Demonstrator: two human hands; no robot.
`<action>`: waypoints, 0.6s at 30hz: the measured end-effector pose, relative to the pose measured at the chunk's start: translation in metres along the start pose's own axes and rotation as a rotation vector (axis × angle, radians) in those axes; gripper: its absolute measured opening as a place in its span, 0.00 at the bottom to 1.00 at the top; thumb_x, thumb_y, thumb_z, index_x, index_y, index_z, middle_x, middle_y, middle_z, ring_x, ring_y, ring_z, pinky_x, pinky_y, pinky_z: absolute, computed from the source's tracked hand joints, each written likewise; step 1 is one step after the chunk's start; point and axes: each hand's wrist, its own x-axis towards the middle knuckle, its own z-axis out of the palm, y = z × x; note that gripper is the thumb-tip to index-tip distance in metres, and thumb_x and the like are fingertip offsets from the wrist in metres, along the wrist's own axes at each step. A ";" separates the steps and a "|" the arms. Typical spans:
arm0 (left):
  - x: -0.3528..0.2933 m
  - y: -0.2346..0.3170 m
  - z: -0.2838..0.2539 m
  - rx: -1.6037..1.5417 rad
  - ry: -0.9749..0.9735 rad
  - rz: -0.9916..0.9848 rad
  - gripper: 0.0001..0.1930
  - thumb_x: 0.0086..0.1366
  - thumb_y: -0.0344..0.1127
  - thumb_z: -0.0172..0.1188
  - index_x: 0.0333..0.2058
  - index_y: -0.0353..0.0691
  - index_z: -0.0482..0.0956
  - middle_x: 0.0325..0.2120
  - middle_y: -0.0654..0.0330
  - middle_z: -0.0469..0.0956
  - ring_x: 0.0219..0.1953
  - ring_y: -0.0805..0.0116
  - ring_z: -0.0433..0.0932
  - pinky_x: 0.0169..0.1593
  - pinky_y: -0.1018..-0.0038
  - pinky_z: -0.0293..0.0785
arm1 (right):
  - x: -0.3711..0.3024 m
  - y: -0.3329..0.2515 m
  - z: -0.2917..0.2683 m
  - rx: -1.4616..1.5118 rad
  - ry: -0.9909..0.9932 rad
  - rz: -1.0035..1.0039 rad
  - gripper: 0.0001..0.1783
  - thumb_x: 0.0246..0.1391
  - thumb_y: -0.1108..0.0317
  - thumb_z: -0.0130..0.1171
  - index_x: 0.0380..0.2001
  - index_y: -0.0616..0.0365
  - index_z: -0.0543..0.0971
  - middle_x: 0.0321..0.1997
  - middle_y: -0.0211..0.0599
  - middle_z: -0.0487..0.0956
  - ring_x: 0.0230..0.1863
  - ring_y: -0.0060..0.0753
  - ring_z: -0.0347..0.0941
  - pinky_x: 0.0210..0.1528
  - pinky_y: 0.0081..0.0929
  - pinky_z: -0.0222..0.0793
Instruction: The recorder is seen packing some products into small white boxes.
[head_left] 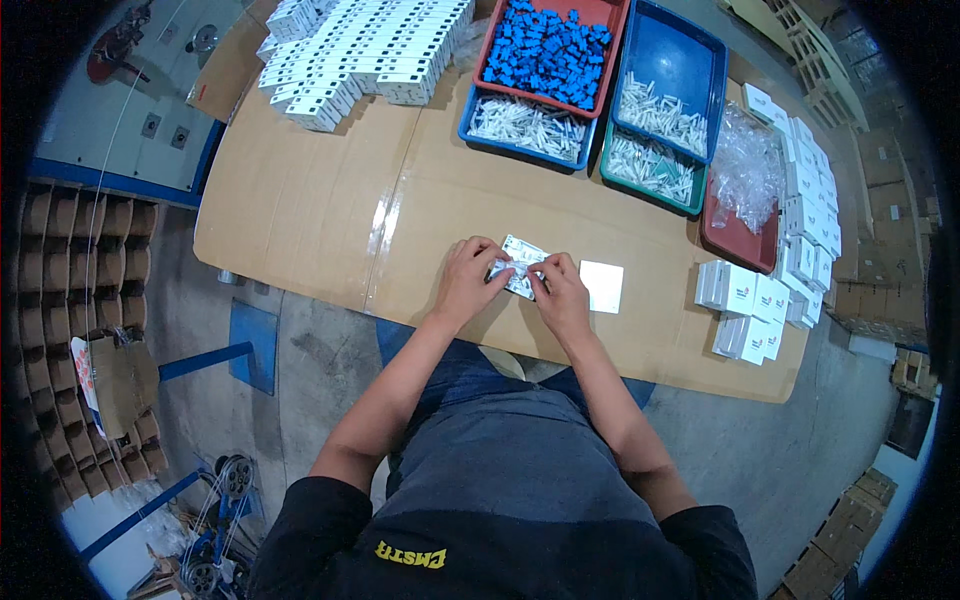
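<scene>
Both hands meet over a small white rectangular piece [524, 251] with grey and dark markings, lying at the near part of the cardboard-covered table. My left hand [466, 277] pinches its left side with thumb and fingers. From the other side, my right hand [562, 292] closes its thumb and fingertips on the right edge. The fingers cover much of the piece, and its exact kind is too small to tell. Just right of my right hand a plain white square plate [603, 287] lies flat.
Stacked white boxes [405, 88] stand at the far left. Trays hold blue parts [545, 50] and slim white pieces [525, 128]. At right are a red tray [745, 240] with clear plastic bags [748, 165] and more white boxes [742, 290]. The cardboard tabletop [300, 200] has a taped seam.
</scene>
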 end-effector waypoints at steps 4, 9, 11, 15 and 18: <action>0.002 0.002 0.003 0.018 -0.011 -0.094 0.11 0.54 0.36 0.70 0.36 0.44 0.83 0.38 0.61 0.76 0.45 0.58 0.74 0.52 0.62 0.68 | 0.004 -0.001 -0.003 0.009 -0.048 -0.054 0.05 0.55 0.69 0.65 0.34 0.57 0.83 0.38 0.35 0.77 0.34 0.40 0.79 0.33 0.35 0.74; -0.002 0.006 0.011 0.062 0.008 -0.141 0.11 0.54 0.36 0.70 0.37 0.45 0.83 0.38 0.62 0.76 0.46 0.58 0.74 0.53 0.62 0.65 | 0.001 0.003 -0.006 -0.026 -0.109 -0.073 0.05 0.54 0.68 0.65 0.33 0.58 0.83 0.38 0.35 0.77 0.34 0.42 0.78 0.36 0.39 0.74; -0.008 0.006 0.014 0.069 0.045 -0.100 0.12 0.54 0.37 0.71 0.38 0.45 0.83 0.40 0.62 0.76 0.46 0.58 0.74 0.51 0.62 0.66 | -0.002 0.002 -0.005 -0.094 -0.116 -0.098 0.05 0.53 0.69 0.65 0.32 0.58 0.83 0.37 0.37 0.77 0.36 0.44 0.78 0.39 0.40 0.74; -0.014 0.007 0.008 0.104 0.035 -0.041 0.15 0.55 0.40 0.71 0.39 0.43 0.83 0.43 0.60 0.77 0.48 0.57 0.75 0.52 0.61 0.67 | -0.002 0.002 -0.003 -0.068 -0.145 -0.033 0.05 0.52 0.69 0.65 0.32 0.58 0.84 0.38 0.37 0.78 0.40 0.44 0.78 0.42 0.41 0.74; -0.015 0.006 0.000 0.100 -0.034 0.005 0.17 0.54 0.41 0.73 0.41 0.43 0.84 0.46 0.59 0.76 0.50 0.58 0.74 0.54 0.62 0.67 | -0.003 -0.002 -0.003 -0.078 -0.174 0.077 0.05 0.51 0.70 0.65 0.32 0.58 0.84 0.40 0.37 0.78 0.43 0.44 0.77 0.42 0.40 0.74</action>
